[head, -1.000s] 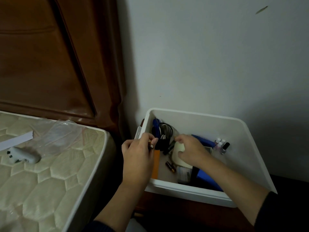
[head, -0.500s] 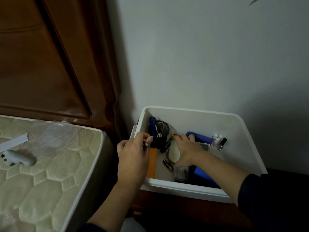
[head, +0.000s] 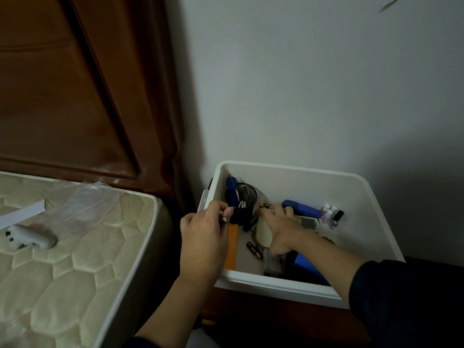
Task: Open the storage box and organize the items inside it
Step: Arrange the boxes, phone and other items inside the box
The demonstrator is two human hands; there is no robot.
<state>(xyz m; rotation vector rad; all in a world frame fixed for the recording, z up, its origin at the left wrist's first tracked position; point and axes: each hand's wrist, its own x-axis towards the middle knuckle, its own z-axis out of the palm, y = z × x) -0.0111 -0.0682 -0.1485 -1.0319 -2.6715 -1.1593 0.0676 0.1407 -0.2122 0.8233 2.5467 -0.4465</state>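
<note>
Over an open white storage box (head: 296, 172), the left hand (head: 203, 237) pinches small batteries while the right hand (head: 278, 227) fingertip-grips another battery (head: 264, 205); best gathered together gently.

A bedroom in a home. On the left a bare quilted mattress (head: 62, 259) lies against a tall dark wooden headboard (head: 75, 96), with a plain pale wall (head: 313, 84) to the right of it. Just beside the bed, against that wall, an open white storage box (head: 296, 285) holds household odds and ends: batteries (head: 254, 249), small nail polish bottles (head: 331, 217) and a dark mesh cup (head: 244, 199).
</note>
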